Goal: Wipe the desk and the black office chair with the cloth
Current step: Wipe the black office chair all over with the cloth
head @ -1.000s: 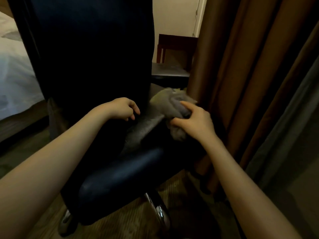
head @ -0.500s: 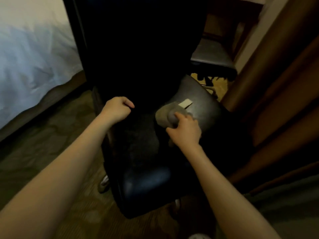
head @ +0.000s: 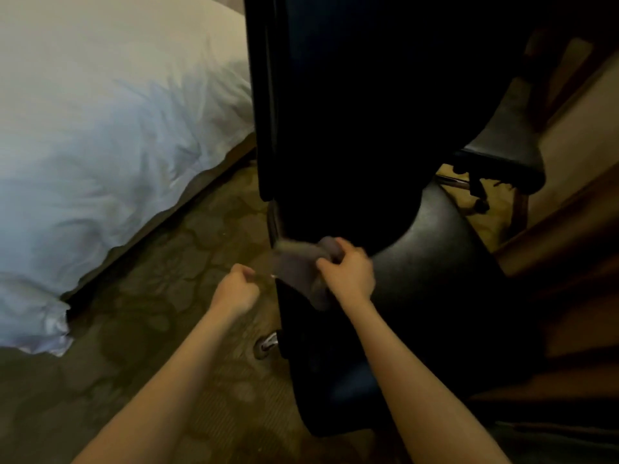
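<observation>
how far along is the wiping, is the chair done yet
Done: nothing reads as finished on the black office chair; it is too dark to judge. In hand: the right hand grips the cloth at the left edge of the seat; the left hand is curled, empty. Left: the desk, out of view.

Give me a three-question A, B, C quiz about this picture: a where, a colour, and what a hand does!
1. Where is the cloth? A in a bucket; B at the black office chair's seat edge; C on a shelf.
2. Bed cover colour? A white; B red; C green.
3. The left hand is? A waving open; B fisted, holding nothing; C pinching the cloth.
Answers: B, the right hand grips it there; A, it looks white; B, fingers curl on nothing.
</observation>
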A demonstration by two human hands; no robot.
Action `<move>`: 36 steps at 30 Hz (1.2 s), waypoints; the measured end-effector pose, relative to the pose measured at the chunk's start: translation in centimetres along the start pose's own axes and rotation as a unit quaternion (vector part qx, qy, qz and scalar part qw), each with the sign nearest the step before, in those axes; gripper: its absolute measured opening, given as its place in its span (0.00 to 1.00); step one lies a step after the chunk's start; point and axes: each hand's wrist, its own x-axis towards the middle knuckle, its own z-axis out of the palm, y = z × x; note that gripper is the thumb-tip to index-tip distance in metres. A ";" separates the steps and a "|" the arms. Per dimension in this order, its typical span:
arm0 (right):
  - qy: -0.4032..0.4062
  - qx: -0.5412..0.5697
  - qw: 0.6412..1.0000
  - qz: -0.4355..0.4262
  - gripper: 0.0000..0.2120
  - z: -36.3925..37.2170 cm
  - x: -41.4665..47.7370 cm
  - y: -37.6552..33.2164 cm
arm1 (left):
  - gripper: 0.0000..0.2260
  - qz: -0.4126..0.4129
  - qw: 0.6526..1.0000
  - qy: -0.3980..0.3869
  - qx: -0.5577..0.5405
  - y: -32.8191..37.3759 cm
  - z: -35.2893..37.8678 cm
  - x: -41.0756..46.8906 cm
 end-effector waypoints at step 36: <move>0.007 0.204 0.971 0.124 0.28 -17.8 0.7 -24.3 | 0.08 0.295 0.954 -0.045 0.001 32.0 -27.7 -1.2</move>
